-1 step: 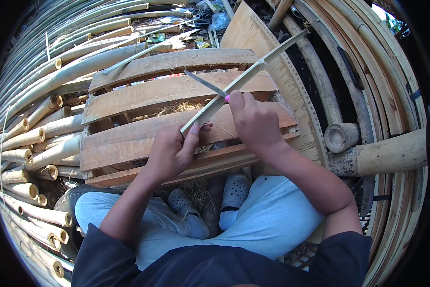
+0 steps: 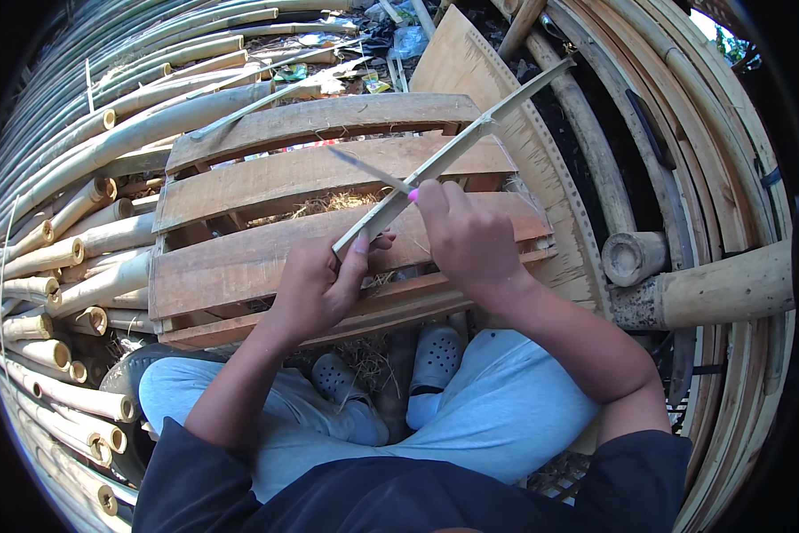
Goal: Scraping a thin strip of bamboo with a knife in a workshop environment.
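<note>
A split bamboo strip (image 2: pixel 453 147) runs slantwise over the slatted wooden table, its near end in my left hand (image 2: pixel 324 282). The thumb of that hand presses on the strip and the fingers curl under it. My right hand (image 2: pixel 472 233) is closed around the handle of a knife (image 2: pixel 370 168), a bit of pink showing by the grip. The blade lies across the strip, its tip pointing to the far left. Most of the handle is hidden in my fist.
The slatted wooden table (image 2: pixel 230 258) stands before my knees. Cut bamboo poles (image 2: pixel 106 240) are stacked on the left. A thin wooden board (image 2: pixel 453 58) leans beyond the table's right side. A thick bamboo post (image 2: pixel 728 286) and long strips (image 2: pixel 728 391) lie at right. Litter (image 2: pixel 364 75) is scattered behind.
My right hand and the knife have shifted slightly down and left along the strip, toward my left hand. The left hand has barely moved.
</note>
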Demonstrator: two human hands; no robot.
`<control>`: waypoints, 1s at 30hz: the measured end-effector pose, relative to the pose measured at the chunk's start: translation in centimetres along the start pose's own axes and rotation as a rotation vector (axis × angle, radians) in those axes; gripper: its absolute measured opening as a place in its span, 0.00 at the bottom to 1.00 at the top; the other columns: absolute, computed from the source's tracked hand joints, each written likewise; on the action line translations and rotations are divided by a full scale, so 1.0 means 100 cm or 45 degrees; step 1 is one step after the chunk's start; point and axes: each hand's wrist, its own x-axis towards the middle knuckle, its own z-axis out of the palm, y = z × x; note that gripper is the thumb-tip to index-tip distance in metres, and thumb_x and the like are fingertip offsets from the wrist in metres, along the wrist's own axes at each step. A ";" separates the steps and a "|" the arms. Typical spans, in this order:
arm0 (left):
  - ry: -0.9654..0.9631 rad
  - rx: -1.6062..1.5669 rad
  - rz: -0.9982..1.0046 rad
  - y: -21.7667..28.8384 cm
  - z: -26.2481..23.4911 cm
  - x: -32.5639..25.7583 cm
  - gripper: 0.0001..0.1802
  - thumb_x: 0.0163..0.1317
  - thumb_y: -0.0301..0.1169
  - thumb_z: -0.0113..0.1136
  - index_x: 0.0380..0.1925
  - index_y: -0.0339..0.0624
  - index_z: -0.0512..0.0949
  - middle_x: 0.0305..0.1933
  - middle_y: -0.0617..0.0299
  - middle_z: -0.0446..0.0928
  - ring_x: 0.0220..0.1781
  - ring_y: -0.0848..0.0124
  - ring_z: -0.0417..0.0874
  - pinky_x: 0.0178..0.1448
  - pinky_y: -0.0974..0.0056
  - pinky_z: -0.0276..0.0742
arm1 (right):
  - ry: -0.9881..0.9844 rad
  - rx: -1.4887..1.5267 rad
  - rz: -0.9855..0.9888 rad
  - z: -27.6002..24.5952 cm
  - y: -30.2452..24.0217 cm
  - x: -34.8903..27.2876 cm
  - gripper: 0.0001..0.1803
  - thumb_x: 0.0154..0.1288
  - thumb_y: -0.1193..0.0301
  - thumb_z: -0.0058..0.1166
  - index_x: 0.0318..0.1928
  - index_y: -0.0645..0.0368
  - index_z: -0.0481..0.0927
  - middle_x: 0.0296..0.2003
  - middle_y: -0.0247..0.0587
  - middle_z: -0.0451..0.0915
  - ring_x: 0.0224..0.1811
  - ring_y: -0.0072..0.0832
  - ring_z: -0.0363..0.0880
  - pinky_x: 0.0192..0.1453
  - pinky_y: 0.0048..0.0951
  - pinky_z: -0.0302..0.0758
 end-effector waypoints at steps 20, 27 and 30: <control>0.009 0.167 -0.026 0.008 0.000 0.002 0.16 0.77 0.32 0.49 0.46 0.36 0.85 0.24 0.50 0.82 0.23 0.63 0.83 0.34 0.58 0.77 | 0.093 0.011 -0.201 0.010 0.012 0.005 0.08 0.70 0.66 0.54 0.37 0.55 0.71 0.24 0.33 0.72 0.20 0.23 0.78 0.23 0.25 0.76; 0.022 0.161 0.058 0.000 0.002 0.001 0.15 0.77 0.31 0.50 0.44 0.35 0.86 0.25 0.49 0.82 0.23 0.62 0.84 0.33 0.58 0.78 | 0.128 -0.021 -0.292 0.007 0.011 0.007 0.08 0.71 0.66 0.52 0.36 0.54 0.71 0.22 0.31 0.70 0.18 0.22 0.77 0.21 0.25 0.74; -0.204 0.170 -0.097 0.007 -0.004 0.000 0.20 0.81 0.32 0.42 0.50 0.26 0.81 0.49 0.48 0.86 0.51 0.65 0.88 0.58 0.61 0.85 | 0.048 -0.212 0.020 0.026 0.049 0.011 0.10 0.74 0.64 0.51 0.35 0.53 0.71 0.22 0.31 0.71 0.19 0.23 0.78 0.21 0.26 0.74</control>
